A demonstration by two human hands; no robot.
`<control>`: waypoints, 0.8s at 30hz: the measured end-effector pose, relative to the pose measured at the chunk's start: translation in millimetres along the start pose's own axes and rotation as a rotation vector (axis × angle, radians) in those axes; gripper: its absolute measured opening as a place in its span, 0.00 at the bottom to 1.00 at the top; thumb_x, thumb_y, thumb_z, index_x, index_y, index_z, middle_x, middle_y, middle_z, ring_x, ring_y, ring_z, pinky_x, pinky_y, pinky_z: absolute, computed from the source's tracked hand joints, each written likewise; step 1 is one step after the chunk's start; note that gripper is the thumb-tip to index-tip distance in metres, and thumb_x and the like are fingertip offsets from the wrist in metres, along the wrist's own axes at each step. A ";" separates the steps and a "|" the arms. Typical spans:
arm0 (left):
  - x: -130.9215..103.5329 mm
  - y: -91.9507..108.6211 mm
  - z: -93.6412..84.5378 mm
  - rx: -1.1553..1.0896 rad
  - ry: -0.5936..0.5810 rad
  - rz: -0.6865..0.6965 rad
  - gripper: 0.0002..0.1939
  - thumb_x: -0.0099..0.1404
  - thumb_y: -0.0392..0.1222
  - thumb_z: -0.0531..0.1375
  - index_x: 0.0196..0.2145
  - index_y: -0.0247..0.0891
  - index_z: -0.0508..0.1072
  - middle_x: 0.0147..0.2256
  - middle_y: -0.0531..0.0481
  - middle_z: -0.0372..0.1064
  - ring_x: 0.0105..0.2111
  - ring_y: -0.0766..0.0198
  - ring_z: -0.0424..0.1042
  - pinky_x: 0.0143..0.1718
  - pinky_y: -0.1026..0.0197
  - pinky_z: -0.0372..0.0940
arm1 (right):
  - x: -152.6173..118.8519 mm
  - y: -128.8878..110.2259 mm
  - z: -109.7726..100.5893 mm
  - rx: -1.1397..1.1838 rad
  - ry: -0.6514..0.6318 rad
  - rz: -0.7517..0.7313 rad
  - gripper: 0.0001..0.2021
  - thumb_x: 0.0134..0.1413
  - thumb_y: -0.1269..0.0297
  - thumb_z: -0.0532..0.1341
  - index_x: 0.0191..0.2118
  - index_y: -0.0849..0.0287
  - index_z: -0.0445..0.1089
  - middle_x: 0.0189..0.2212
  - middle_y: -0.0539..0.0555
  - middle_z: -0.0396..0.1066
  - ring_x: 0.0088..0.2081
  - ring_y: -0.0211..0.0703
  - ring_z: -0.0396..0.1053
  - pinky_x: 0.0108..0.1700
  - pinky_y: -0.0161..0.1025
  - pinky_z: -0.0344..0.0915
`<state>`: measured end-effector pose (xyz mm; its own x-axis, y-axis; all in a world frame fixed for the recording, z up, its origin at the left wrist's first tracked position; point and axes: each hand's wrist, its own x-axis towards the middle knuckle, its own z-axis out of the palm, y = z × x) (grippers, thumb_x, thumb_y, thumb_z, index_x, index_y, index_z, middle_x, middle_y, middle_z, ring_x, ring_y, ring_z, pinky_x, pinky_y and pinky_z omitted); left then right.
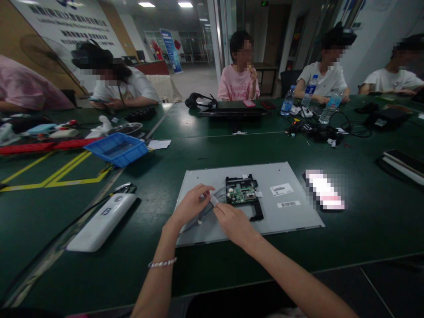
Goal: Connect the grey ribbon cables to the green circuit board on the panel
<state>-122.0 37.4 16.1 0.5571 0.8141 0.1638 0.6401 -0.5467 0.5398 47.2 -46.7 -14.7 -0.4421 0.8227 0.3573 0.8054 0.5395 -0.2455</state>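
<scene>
A flat grey metal panel [285,216] lies on the table in front of me. On it sits a black plastic bracket [258,213] holding a green circuit board [243,194]. Grey cables [220,193] run left from the board toward my fingers. A small white strip [213,199], which looks like tape, shows between my hands at the cables. My left hand [192,204] pinches at its upper end, fingers curled. My right hand [236,221] is closed on its lower end, over the panel. The fingertips partly hide the strip and the cables.
Right of the panel lies a phone with a lit screen [324,190]. A white power bank [102,223] with a black cable is at left, a blue basket [119,148] beyond it. Water bottles [331,106] stand at the far right. Several people sit across the table.
</scene>
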 end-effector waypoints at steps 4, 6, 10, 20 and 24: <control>-0.1 -2.4 1.9 0.016 -0.045 0.020 0.14 0.64 0.36 0.50 0.44 0.42 0.70 0.40 0.48 0.67 0.37 0.63 0.68 0.41 0.60 0.63 | 0.0 0.1 -1.1 -0.007 0.010 -0.015 0.12 0.61 0.75 0.49 0.43 0.64 0.67 0.42 0.59 0.69 0.43 0.45 0.66 0.39 0.38 0.69; 0.0 -4.1 2.8 0.024 -0.056 0.016 0.14 0.64 0.36 0.50 0.44 0.41 0.71 0.40 0.48 0.67 0.37 0.63 0.69 0.40 0.60 0.63 | 0.2 0.1 -2.2 -0.020 0.002 -0.030 0.11 0.61 0.74 0.49 0.42 0.63 0.68 0.41 0.59 0.70 0.41 0.45 0.65 0.39 0.39 0.68; 0.3 -5.4 2.9 0.022 -0.031 0.022 0.13 0.63 0.36 0.52 0.43 0.41 0.71 0.38 0.48 0.67 0.36 0.63 0.69 0.39 0.61 0.63 | 0.9 -0.2 -3.5 -0.051 -0.007 -0.030 0.11 0.61 0.73 0.49 0.41 0.62 0.68 0.39 0.59 0.70 0.39 0.46 0.64 0.39 0.41 0.68; -1.5 -8.2 1.1 0.003 -0.061 0.041 0.15 0.60 0.35 0.53 0.45 0.40 0.70 0.39 0.49 0.67 0.36 0.63 0.69 0.41 0.59 0.64 | 1.2 0.7 -3.4 -0.030 -0.021 -0.025 0.11 0.61 0.74 0.48 0.42 0.63 0.67 0.42 0.60 0.69 0.42 0.46 0.62 0.40 0.40 0.67; -2.1 -11.1 2.2 0.001 -0.068 0.048 0.16 0.59 0.34 0.54 0.46 0.40 0.69 0.39 0.49 0.66 0.37 0.64 0.68 0.41 0.60 0.63 | 1.3 0.0 -5.3 -0.025 -0.033 -0.025 0.12 0.61 0.74 0.49 0.44 0.64 0.67 0.43 0.59 0.68 0.43 0.46 0.61 0.42 0.41 0.66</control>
<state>-129.1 41.4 8.0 0.6213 0.7722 0.1332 0.6128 -0.5848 0.5315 48.7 -46.6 -9.4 -0.4747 0.8146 0.3334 0.8032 0.5558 -0.2143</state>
